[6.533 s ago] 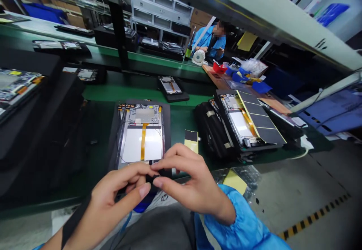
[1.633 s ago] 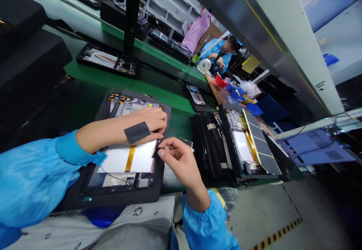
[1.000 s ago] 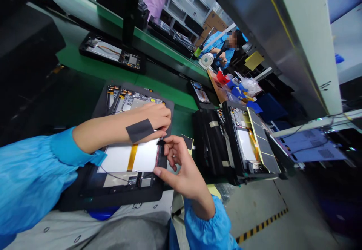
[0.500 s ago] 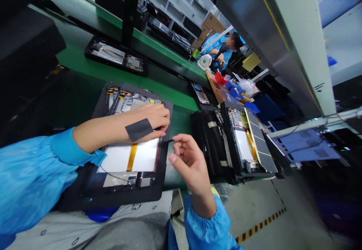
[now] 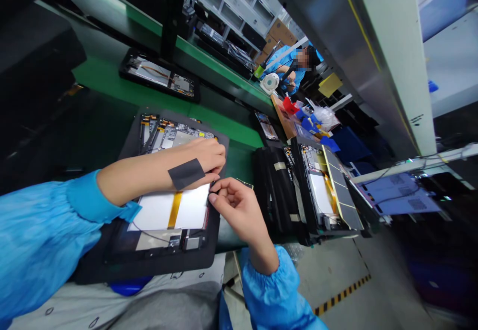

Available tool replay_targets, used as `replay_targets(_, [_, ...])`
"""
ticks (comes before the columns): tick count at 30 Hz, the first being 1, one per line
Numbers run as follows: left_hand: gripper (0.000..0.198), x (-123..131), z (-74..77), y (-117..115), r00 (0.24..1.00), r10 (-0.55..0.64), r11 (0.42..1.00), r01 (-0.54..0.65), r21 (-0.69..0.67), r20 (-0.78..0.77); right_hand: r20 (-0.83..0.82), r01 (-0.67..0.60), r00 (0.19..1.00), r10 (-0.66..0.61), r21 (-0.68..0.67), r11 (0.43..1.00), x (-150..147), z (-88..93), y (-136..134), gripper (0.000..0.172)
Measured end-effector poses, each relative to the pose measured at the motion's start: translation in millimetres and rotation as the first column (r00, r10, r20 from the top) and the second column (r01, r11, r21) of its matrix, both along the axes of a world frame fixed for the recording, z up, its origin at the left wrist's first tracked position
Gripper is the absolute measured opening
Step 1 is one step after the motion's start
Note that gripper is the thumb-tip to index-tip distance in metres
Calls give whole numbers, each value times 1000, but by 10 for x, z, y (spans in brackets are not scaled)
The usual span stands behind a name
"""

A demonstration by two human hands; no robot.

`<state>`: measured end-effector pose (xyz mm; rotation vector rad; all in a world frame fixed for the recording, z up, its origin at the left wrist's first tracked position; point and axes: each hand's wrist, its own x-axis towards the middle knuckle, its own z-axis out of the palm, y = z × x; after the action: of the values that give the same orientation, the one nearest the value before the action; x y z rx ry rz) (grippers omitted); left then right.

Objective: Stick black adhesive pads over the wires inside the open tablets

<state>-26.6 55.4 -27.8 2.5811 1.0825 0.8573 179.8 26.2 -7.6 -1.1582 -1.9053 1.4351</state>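
An opened tablet [image 5: 174,205] lies face down in a black padded holder [image 5: 164,266], its white battery panel crossed by an orange flex strip [image 5: 175,209]. My left hand [image 5: 203,156] rests flat on the tablet's circuit board, holding nothing. A strip of black tape [image 5: 186,173] clings to my left forearm. My right hand [image 5: 239,208] is at the tablet's right edge, with thumb and fingertips pinched on a small piece of black tape [image 5: 213,186]. Both hands hide part of the board and battery.
A second opened tablet [image 5: 313,190] sits in a black holder on the right, beside a yellow-edged black sheet [image 5: 341,188]. Further tablets lie on the green belt [image 5: 112,78]. A co-worker in a blue smock [image 5: 289,66] sits beyond a small fan [image 5: 270,83].
My right hand has swung back to the tablet's edge, its fingers closing from the spread pose of half a second ago. My left hand has stayed on the board.
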Motion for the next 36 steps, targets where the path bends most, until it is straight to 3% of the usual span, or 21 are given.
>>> replay_targets(9, [23, 31, -61, 49, 1000, 11, 1000, -11, 10, 22, 59, -37, 998, 31, 110, 993, 6, 19, 14, 13])
replay_targets(13, [23, 19, -27, 15, 1000, 20, 1000, -20, 11, 0, 65, 47, 996, -65, 252, 967, 4, -61, -45, 20])
replay_targets(15, [20, 5, -3, -3, 1000, 21, 1000, -21, 6, -22, 52, 82, 991, -120, 469, 879, 18, -124, -109, 14])
replay_targets(17, [19, -13, 25, -20, 999, 8, 1000, -9, -2, -47, 76, 18, 993, -95, 682, 731, 60, -182, -181, 18])
replay_targets(18, [19, -22, 40, -28, 998, 1, 1000, -1, -7, -59, 114, -46, 992, -60, 747, 664, 93, -204, -215, 22])
replay_targets(20, [21, -39, 70, -40, 996, -11, 1000, 9, -15, -88, 218, -182, 976, 11, 786, 591, 176, -235, -263, 33])
replay_targets(24, [21, -56, 111, -53, 990, -4, 1000, 1, -25, -139, 338, -319, 938, 83, 742, 589, 325, -250, -282, 51])
replay_targets(28, [22, -67, 89, -46, 993, -5, 999, 1, -34, -117, 362, -335, 929, 72, 745, 578, 366, -257, -302, 58])
replay_targets(31, [24, -80, 25, -8, 997, -10, 1000, 8, -20, -76, 321, -305, 945, 60, 802, 514, 377, -263, -377, 57])
replay_targets(36, [29, -95, -54, 57, 1000, -14, 999, 15, 44, -25, 263, -279, 960, 95, 871, 405, 377, -273, -442, 38])
